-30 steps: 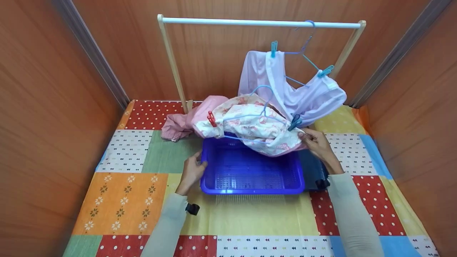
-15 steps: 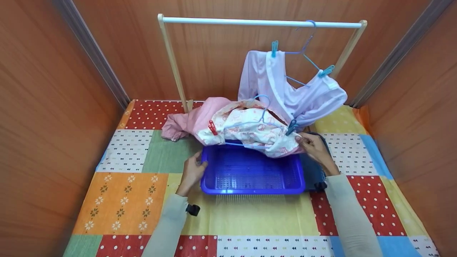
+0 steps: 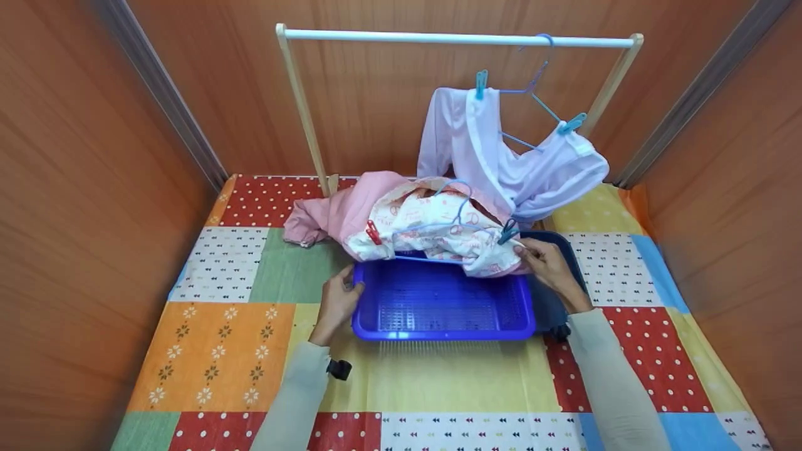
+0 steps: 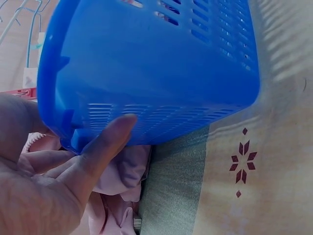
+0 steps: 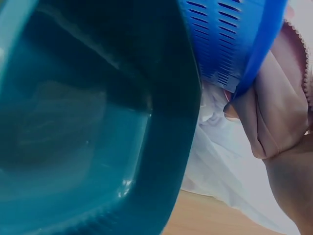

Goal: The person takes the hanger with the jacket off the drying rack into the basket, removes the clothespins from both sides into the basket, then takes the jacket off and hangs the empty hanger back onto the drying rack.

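Note:
My left hand (image 3: pixel 338 300) grips the left rim of a blue plastic basket (image 3: pixel 438 294), its thumb along the outer wall in the left wrist view. A pink garment (image 3: pixel 369 194) with a white printed lining lies across the basket's far rim. On it sit a blue hanger (image 3: pixel 458 216), a red clothespin (image 3: pixel 373 232) at the left and a dark clothespin (image 3: pixel 508 232) at the right. My right hand (image 3: pixel 552 266) pinches the garment's right edge by the dark clothespin. In the right wrist view, pink cloth hides most of its fingers.
Behind stands a rack with a white rail (image 3: pixel 407 37). A pale lilac garment (image 3: pixel 482 144) hangs from it at the right on a hanger with teal clothespins. A dark teal basin (image 5: pixel 161 147) sits right of the basket. Wooden panels (image 3: pixel 81 250) enclose the sides and back.
My right hand has drawn the garment's right edge slightly left and nearer. The garment and its hanger have sunk lower over the basket's far rim. My left hand keeps its place.

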### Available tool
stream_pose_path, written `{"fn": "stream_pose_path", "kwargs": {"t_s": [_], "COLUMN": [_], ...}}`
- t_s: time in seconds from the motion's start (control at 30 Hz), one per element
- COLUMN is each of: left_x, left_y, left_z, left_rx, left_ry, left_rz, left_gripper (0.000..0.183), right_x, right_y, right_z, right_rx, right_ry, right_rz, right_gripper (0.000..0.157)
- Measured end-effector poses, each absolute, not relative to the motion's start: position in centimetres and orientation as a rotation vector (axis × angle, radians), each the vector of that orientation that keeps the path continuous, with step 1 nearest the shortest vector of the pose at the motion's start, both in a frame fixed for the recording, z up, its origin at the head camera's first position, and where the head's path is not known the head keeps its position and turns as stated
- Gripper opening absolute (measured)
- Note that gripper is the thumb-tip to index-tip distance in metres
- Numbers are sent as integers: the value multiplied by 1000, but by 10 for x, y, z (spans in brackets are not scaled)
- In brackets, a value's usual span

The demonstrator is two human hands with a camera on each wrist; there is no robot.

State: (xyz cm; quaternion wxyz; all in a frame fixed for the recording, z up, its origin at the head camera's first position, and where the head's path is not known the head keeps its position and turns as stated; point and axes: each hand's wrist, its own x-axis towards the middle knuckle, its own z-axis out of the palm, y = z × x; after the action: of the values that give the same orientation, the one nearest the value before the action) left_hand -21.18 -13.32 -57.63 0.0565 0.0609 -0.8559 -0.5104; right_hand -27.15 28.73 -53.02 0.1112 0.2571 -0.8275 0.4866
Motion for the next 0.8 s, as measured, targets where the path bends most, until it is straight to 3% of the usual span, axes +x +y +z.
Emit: {"fn": "stream_pose_path", "kwargs": {"t_s": [0.27,0.5,0.8], "left_x": [-209,-212,-228], "left_y": [-134,-140,-149], "left_z": [-577,-566,-547], "left_rx": [253,303,-44], "left_ry": [-2586,-2435,-2344], "left_rz": [-1585,-1396,-1154], "left_gripper": [51,31,26], "right_x": [-269,-268,-268], "right_y": [288,288,289], "right_z": [-537,-537,-534], "right_rx": [766,734,740], "right_ry": [-2443,-2444,-2450], "right_rz": [1445,1595,1410], "right_gripper": [21,24,22]}}
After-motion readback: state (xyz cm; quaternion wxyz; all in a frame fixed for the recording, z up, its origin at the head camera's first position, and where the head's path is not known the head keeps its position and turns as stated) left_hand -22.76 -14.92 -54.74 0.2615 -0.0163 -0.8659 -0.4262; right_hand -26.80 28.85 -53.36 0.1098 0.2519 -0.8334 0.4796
